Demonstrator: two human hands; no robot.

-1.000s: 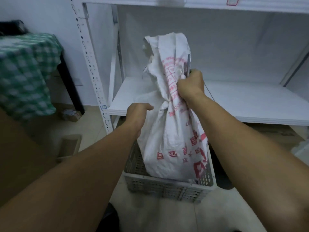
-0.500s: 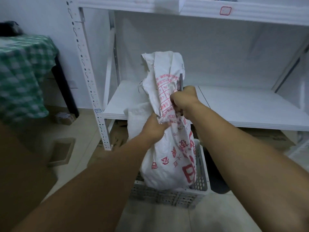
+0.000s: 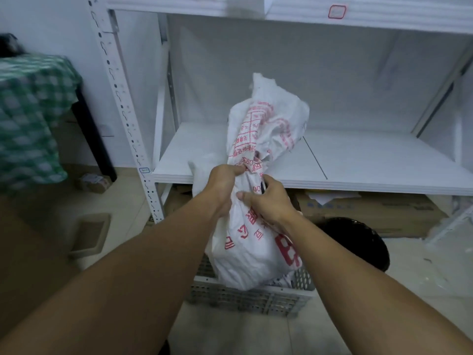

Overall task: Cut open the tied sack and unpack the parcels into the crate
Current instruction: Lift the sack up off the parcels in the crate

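A white woven sack (image 3: 256, 254) with red print stands upright in a grey perforated crate (image 3: 245, 299) on the floor. Its neck (image 3: 252, 169) is bunched tight and the loose top flops up and to the right. My left hand (image 3: 225, 185) grips the sack at the neck from the left. My right hand (image 3: 270, 204) is just below the neck on the right, curled round a dark cutting tool (image 3: 262, 187) and pressed against the sack. Only a small dark part of the tool shows. No parcels are visible.
White metal shelving stands right behind the crate, with a bare board (image 3: 358, 162) at neck height. A black bin (image 3: 358, 239) sits right of the crate, and a flat cardboard box (image 3: 371, 210) lies under the shelf. A green checked cloth (image 3: 30, 111) and a floor tray (image 3: 89, 234) are at left.
My right hand dropped from above the tied neck to just below it. My left hand moved up and right onto the neck. The sack top flopped right.
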